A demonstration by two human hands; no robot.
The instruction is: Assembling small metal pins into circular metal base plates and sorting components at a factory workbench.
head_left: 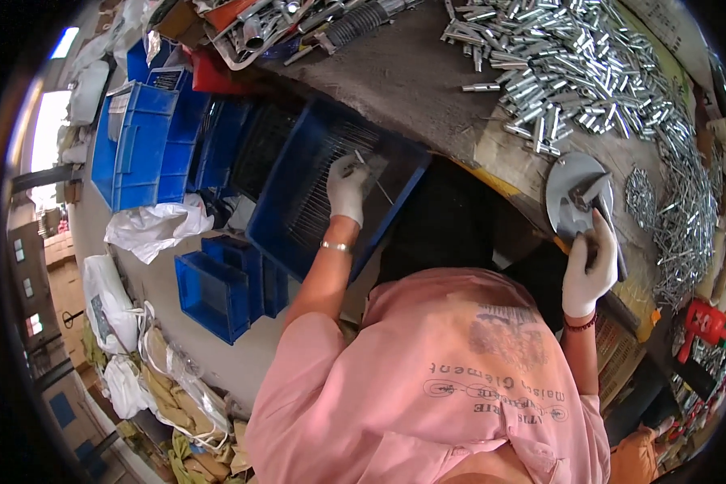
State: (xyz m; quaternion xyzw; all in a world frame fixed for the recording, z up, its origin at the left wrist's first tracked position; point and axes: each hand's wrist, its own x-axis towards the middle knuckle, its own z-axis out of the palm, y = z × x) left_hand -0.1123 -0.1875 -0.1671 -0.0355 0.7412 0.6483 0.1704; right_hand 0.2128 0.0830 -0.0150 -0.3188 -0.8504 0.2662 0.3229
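My left hand (347,190), in a white glove, is over a large blue bin (415,165). Its fingers are closed on a thin metal rod (385,192), whose lower end sticks out past the hand. Inside the bin, many similar rods (310,198) lie side by side. My right hand (593,270), gloved too, is at the bench edge beside a round grey metal plate (558,189) with a fitting at its middle. Its thumb and fingers curl toward the plate and a dark upright bar; what they grip, if anything, is hard to make out.
A heap of short shiny metal tubes (573,68) covers the bench's far right, with piles of thin pins (686,218) nearer. Metal tools (355,28) lie at the far edge. Blue bins (141,145) stand at left, and smaller ones (218,294) sit on the floor near white sacks (109,302).
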